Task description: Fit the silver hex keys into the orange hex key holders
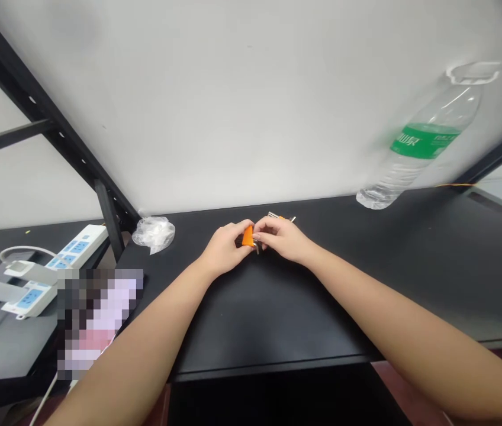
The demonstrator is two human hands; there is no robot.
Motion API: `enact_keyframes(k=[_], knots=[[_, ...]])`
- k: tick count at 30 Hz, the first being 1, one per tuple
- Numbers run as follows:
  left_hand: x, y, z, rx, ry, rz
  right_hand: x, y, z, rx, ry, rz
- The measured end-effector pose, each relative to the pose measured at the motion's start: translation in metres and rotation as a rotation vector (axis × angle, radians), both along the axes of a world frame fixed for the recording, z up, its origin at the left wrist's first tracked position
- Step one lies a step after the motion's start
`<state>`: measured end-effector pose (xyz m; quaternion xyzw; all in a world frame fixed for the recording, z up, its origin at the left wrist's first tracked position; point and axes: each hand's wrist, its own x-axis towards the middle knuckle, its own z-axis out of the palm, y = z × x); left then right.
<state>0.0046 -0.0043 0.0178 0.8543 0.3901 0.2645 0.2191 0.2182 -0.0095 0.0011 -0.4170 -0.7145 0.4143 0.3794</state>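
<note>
Both my hands meet at the middle of a black table. My left hand is closed on a small orange holder. My right hand pinches at the same holder, fingers curled, and thin metal rods like hex keys stick out behind it. What the right fingertips grip is partly hidden.
A clear water bottle with a green label stands at the back right by the white wall. A crumpled plastic bag lies at the back left. White power strips with cables sit on the neighbouring table, beside a black frame post.
</note>
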Motion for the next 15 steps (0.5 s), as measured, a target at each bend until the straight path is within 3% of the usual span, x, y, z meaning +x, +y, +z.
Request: enact_keyframes(k=[3,5,9,15], knots=[[-0.001,0.004,-0.003,-0.046,-0.034,0.043,0.012,0.003,0.006,0.14,-0.278,-0.134],[-0.003,0.007,-0.007,-0.06,-0.047,0.074,0.024,0.003,0.01,0.231,-0.52,-0.15],[-0.006,0.012,-0.012,-0.03,-0.034,0.113,0.035,0.001,0.012,0.19,-0.836,-0.043],[-0.006,0.013,-0.011,-0.028,-0.028,0.144,0.015,-0.009,0.019,0.21,-1.11,-0.048]])
